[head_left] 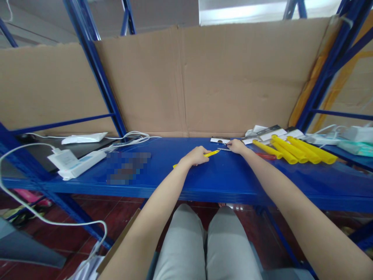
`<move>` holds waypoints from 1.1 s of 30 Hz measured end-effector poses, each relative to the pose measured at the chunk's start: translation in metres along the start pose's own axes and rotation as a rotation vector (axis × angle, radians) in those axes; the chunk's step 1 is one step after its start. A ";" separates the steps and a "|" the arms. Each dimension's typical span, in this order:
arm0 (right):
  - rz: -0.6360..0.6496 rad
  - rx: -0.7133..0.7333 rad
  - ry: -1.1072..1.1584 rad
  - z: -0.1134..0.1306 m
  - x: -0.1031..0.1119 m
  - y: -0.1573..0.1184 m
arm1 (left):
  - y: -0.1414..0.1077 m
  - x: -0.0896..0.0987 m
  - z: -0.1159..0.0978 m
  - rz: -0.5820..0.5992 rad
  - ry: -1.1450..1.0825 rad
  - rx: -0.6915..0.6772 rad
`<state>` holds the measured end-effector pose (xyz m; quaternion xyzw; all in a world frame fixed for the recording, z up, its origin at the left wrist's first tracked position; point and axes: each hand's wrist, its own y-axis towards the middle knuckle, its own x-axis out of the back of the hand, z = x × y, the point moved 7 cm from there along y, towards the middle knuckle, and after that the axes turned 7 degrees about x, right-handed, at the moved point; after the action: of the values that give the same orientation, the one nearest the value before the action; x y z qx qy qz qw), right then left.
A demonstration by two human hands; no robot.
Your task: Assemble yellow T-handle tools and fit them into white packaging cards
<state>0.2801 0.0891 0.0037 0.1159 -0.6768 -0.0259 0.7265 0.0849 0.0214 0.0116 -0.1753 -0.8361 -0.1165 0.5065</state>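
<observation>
My left hand [197, 156] is closed around a slim yellow stick [211, 153] above the blue shelf. One end points right, and the other shows beyond the wrist. Close by on the right, my right hand [236, 146] pinches a thin silvery piece [223, 149], whose kind I cannot make out. That piece lies near the stick's right end; whether they touch is unclear. Behind the right hand sits a white-and-black card [220, 140]. Several yellow tubes [300, 151] lie right of my right hand, with a red item [265, 156] beside them.
The blue shelf [175, 186] has a cardboard back [233, 77] and blue posts [101, 81]. At left are a white power strip [84, 165], a plugged-in charger [63, 158], white cables [135, 136] and a blurred-out object [128, 168]. Packaged cards [272, 132] lie at right.
</observation>
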 end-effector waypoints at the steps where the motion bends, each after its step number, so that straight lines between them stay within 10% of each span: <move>1: 0.010 -0.006 -0.009 0.001 0.001 0.001 | 0.000 0.000 0.000 0.001 0.005 0.001; 33: 0.091 -0.069 -0.056 -0.002 -0.006 0.014 | 0.005 0.004 0.001 -0.074 0.008 -0.032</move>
<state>0.2796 0.1036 0.0009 0.0588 -0.7002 -0.0193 0.7113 0.0839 0.0268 0.0148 -0.1518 -0.8380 -0.1494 0.5023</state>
